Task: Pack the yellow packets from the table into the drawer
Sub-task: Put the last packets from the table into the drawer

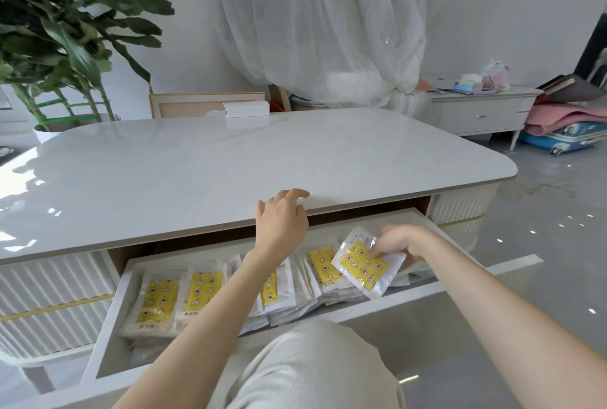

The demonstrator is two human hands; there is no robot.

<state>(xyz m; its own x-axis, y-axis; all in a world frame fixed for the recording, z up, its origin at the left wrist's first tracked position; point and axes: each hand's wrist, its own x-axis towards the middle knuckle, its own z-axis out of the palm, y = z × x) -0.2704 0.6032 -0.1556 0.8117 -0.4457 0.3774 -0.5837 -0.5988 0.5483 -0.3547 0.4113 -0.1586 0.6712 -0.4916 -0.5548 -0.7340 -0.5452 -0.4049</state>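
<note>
The open drawer point(108, 320) under the white table point(230, 158) holds several yellow packets point(157, 300) in clear wrappers, laid in overlapping rows. My right hand point(399, 242) pinches one yellow packet point(364, 267) by its upper corner, tilted above the right end of the drawer. My left hand point(282, 219) reaches over the drawer to the table's front edge, its fingers relaxed and spread on the tabletop, holding nothing. My left forearm hides part of the middle packets.
A small white box point(246, 109) lies at the table's far edge, with a chair back point(184, 103) behind it. A large plant point(65, 30) stands at the left. A low cabinet point(479, 112) and a blue suitcase point(565, 139) stand at the right. My knee point(312, 369) is below the drawer.
</note>
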